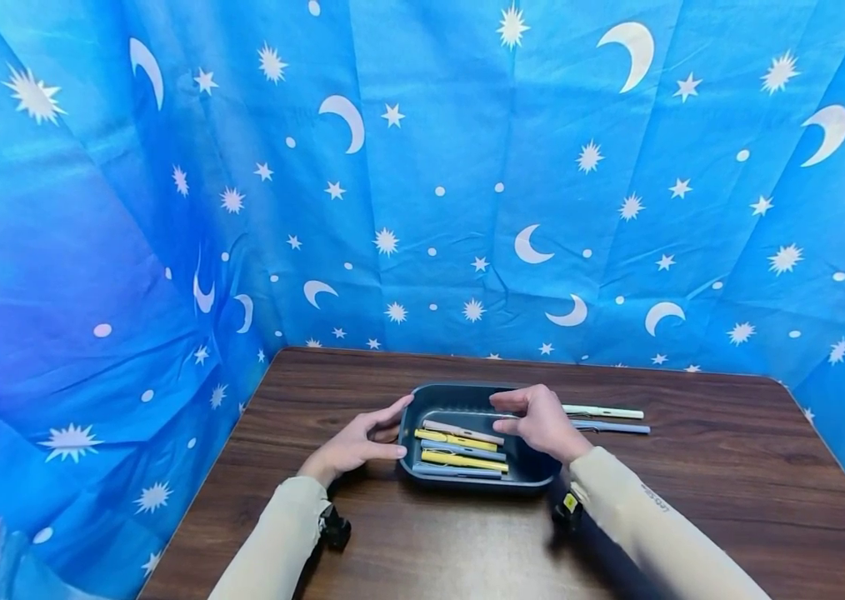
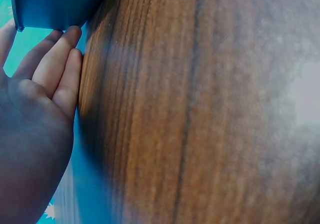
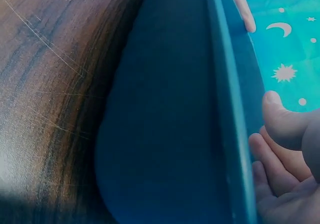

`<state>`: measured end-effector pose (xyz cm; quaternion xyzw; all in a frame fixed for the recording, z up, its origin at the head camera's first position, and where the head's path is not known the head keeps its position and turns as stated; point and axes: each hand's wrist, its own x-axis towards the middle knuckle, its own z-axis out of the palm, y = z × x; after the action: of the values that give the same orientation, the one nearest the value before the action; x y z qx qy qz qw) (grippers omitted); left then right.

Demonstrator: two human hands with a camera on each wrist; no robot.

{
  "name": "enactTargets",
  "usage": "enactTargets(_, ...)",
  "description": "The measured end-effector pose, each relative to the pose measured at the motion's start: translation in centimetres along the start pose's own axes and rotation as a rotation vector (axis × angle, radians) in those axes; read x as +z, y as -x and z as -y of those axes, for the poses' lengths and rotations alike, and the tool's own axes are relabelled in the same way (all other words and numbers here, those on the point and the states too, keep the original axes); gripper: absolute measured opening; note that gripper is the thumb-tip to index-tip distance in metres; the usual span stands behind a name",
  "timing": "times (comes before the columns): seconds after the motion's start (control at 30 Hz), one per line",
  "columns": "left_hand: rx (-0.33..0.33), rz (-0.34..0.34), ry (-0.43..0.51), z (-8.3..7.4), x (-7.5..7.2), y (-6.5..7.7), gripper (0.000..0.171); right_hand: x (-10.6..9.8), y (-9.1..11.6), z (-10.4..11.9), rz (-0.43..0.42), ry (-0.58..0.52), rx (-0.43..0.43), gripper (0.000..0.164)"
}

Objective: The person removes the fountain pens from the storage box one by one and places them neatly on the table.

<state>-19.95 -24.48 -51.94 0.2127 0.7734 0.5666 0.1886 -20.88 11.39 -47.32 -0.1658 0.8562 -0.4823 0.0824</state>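
Observation:
A dark rectangular tray (image 1: 535, 481) stands on the table. Inside it several pens lie side by side: a pale pink pen (image 1: 460, 431), yellow pens and blue pens, among them a yellow pen (image 1: 463, 461). My left hand (image 1: 358, 442) rests at the tray's left end, thumb by the rim and extended fingers against the outer wall, as the left wrist view shows too. Over the tray's right part hovers my right hand (image 1: 538, 423), fingers loosely bent. In the right wrist view its thumb (image 3: 280, 119) and fingers stand apart with nothing between them.
Just right of the tray, a light green pen (image 1: 610, 412) and a blue pen (image 1: 613, 427) lie on the wooden table (image 1: 730, 483), their left ends behind my right hand. A blue curtain (image 1: 452, 150) with moons and stars hangs behind the table and at its sides.

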Motion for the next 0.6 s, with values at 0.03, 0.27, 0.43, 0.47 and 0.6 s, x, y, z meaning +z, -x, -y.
enactTargets(0.03,0.0,0.0,-0.001,0.0,0.0,0.0,0.08,0.1,-0.1,0.0,0.005,0.008,0.002,0.043)
enactTargets(0.27,0.004,-0.002,-0.005,0.1,-0.1,0.0,0.08,1.1,-0.5,0.2,0.023,0.07,0.007,0.042)
enactTargets(0.43,0.004,-0.005,-0.004,0.2,0.0,0.0,0.08,1.6,-0.8,0.1,0.058,0.093,0.024,0.041)
enactTargets(0.47,0.003,-0.006,-0.004,0.2,0.0,0.0,0.08,1.6,-0.8,0.1,0.063,0.097,0.03,0.04)
enactTargets(0.6,0.01,-0.001,0.001,0.3,0.0,0.0,0.08,1.7,-0.8,0.1,0.079,0.131,0.024,0.036)
